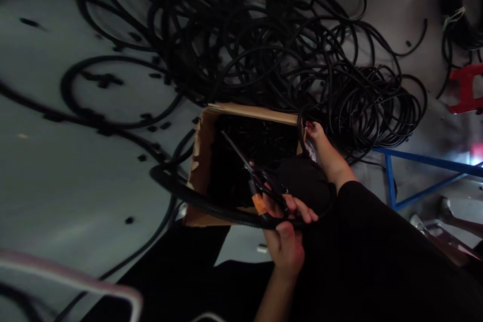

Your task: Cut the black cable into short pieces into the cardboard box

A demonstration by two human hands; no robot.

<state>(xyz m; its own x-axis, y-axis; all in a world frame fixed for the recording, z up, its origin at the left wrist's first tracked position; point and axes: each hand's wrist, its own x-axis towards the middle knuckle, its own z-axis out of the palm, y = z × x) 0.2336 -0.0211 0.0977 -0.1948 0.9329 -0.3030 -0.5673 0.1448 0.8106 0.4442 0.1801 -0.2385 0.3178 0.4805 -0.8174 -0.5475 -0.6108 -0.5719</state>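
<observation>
My left hand (287, 241) is closed around a thick black tube (211, 205) that runs across the near side of an open cardboard box (202, 148). A pair of scissors (237, 151) with black handles is also in that hand, blades pointing over the box. Orange tape (259, 204) shows beside the fingers. My right hand (315, 132) is at the far right corner of the box, fingers drawn together next to a black cable; what they grip is too dark to make out. Many small black pieces (260, 136) lie inside the box.
A large tangle of black tubing (241, 35) covers the floor behind the box. Short black offcuts (129, 220) are scattered on the left. A blue frame (390, 181) and a red stool (466, 89) stand on the right. Another person's feet (418, 222) show at right.
</observation>
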